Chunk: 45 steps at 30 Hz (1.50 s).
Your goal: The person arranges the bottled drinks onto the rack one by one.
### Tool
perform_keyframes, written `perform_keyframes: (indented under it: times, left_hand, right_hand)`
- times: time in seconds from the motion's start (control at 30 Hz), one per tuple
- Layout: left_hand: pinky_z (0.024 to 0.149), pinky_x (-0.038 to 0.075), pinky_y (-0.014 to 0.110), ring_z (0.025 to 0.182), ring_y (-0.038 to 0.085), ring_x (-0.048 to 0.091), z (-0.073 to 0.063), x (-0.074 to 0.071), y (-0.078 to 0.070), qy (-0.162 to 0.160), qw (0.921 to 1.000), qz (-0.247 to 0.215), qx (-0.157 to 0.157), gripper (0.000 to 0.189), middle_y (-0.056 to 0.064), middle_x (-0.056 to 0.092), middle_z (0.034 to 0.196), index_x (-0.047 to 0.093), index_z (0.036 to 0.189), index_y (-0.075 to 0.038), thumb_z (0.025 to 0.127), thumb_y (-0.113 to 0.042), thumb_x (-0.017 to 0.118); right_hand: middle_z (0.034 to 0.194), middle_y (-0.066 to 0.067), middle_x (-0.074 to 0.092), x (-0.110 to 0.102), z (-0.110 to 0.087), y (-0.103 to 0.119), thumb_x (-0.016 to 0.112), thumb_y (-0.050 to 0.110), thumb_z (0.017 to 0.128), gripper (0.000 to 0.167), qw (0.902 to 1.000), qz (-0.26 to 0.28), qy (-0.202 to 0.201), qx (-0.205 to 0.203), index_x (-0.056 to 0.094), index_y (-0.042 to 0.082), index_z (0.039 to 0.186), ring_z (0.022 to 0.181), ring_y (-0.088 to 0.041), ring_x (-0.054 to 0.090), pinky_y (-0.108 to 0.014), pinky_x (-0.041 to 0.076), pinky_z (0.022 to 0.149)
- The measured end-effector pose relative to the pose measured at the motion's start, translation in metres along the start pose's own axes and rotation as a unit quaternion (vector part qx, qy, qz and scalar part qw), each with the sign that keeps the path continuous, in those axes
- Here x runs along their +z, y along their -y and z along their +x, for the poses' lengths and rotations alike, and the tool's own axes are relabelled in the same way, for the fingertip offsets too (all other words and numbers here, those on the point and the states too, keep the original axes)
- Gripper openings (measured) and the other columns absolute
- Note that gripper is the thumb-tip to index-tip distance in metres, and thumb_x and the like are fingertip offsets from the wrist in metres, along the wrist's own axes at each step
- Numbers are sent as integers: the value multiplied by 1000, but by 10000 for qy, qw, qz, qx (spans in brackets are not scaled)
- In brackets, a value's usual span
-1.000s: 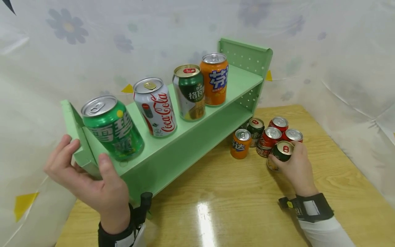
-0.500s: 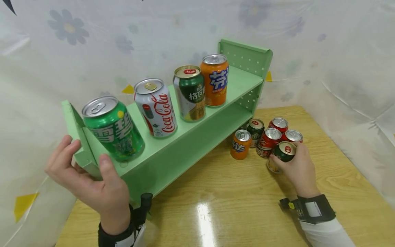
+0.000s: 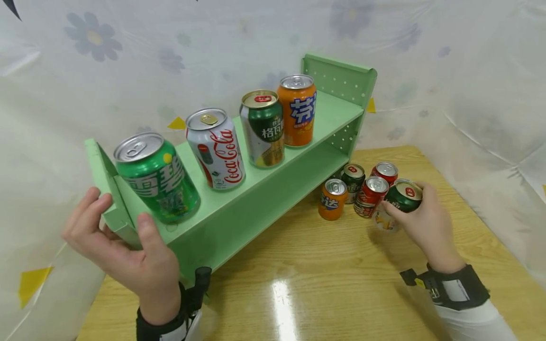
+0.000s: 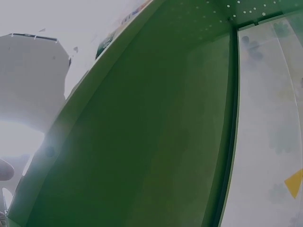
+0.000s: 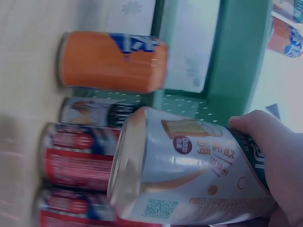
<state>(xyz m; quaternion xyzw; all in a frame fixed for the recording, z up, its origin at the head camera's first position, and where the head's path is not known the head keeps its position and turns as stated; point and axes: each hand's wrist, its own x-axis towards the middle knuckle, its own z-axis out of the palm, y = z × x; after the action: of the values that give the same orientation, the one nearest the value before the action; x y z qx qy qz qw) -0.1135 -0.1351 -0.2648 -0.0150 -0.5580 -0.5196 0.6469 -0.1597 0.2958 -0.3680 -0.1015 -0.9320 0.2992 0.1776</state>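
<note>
My right hand (image 3: 431, 227) grips a green-and-white drink can (image 3: 401, 199) by its upper part. In the right wrist view this can (image 5: 189, 170) is tilted, its base off the table. My left hand (image 3: 128, 251) holds the left end of a green two-tier shelf (image 3: 256, 203), fingers at the end panel and thumb by the front edge. On the top tier stand a green Sprite can (image 3: 158, 180), a silver Coca-Cola can (image 3: 217, 151), a green-and-gold can (image 3: 262, 130) and an orange Fanta can (image 3: 297, 111).
On the wooden table (image 3: 324, 274), by the shelf's right end, stand another orange can (image 3: 332, 201), a dark green can (image 3: 353, 182) and red cans (image 3: 372, 196), one partly hidden behind the held can. Pale flowered sheeting (image 3: 213, 47) hangs behind.
My right hand has lifted the green-and-white can and moved it slightly right and up, now covering a red can behind. The left hand and shelf stay put.
</note>
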Motion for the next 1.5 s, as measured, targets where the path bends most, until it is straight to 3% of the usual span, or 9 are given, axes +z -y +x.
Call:
perform_keyframes:
  times: [0.27,0.37,0.5,0.93,1.13,1.33,1.5]
  left_hand:
    - [111,38,37,128,32,43,0,0,0,26,10000,-16,41,35,17,51,125,55,107,10,76,-6,52]
    - [110,39,37,128,32,43,0,0,0,22,10000,-20,49,36,17,51,125,55,107,10,76,-7,52]
    - [110,39,36,128,32,42,0,0,0,29,10000,-40,47,36,17,51,125,55,108,10,76,-6,52]
    - [110,39,37,128,33,43,-1,-1,1,14,10000,-24,93,36,17,52,125,54,108,10,76,-7,53]
    - [108,40,37,127,33,43,0,0,1,-57,9998,-87,143,35,18,52,124,54,106,10,75,-7,54]
    - [107,41,36,127,33,44,0,0,3,-26,9999,-5,168,36,18,52,125,54,107,10,76,-8,54]
    - [106,41,36,127,33,44,0,-1,3,5,9998,53,178,37,18,52,125,54,108,10,76,-9,54]
  right_hand:
    - [125,-30,54,-34,32,29,79,42,86,85,9983,36,-94,-581,42,-6,144,101,-45,58,-39,46,67]
    - [126,-28,54,-48,45,46,79,43,86,83,9970,83,-127,-763,43,-5,143,103,-44,57,-24,44,67]
    - [131,-27,53,-63,64,68,79,42,86,82,9948,212,-113,-992,43,-3,145,106,-43,57,-5,33,62]
    - [138,-26,50,-83,115,132,74,47,89,84,9896,170,378,-1380,38,-2,147,115,-42,55,-28,42,73]
    - [138,-23,51,-83,128,155,73,45,89,81,9856,148,408,-1632,38,1,149,114,-38,55,-23,40,71]
    - [143,-23,49,-85,138,174,73,45,90,84,9819,153,511,-1816,35,4,153,122,-41,53,-40,45,82]
    - [141,-22,50,-80,146,187,73,46,90,84,9776,116,638,-2002,35,4,152,121,-39,54,-36,45,81]
